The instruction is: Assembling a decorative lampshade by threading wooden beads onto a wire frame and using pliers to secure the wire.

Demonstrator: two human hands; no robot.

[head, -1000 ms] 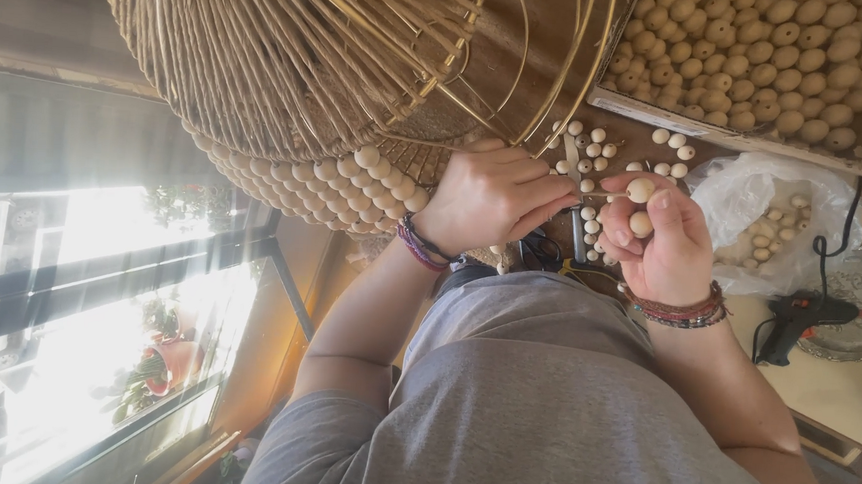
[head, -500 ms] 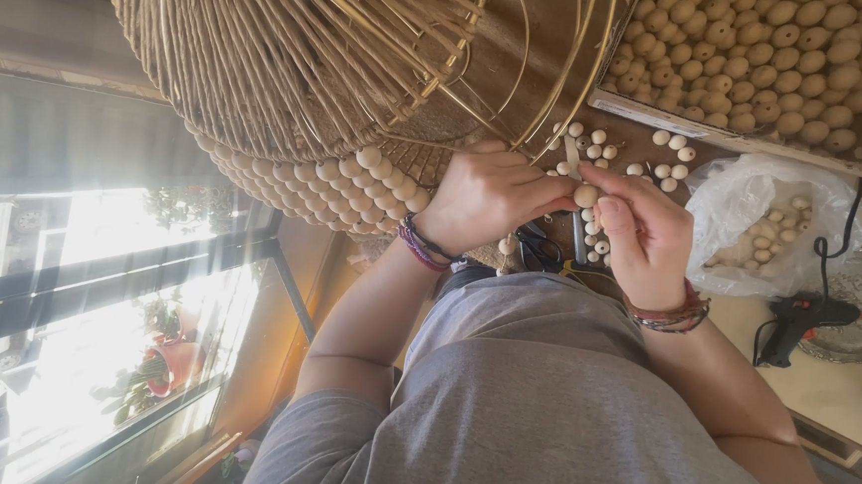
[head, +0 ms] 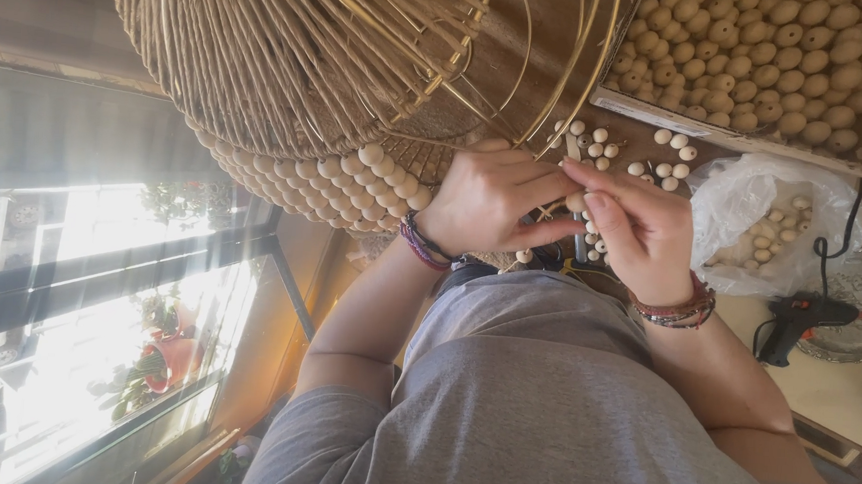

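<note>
Nearest, both forearms rise from the grey shirt. The left hand (head: 488,206) curls its fingers against the wire lampshade frame (head: 362,58), touching it at its lower rim. The right hand (head: 641,235) (wrist bent inward) pinches a wooden bead (head: 576,202) between thumb and forefinger. Beyond, loose beads (head: 668,155) crowd the counter (head: 846,387); the bead box (head: 761,63) and plastic bag (head: 771,218) leave little room.
</note>
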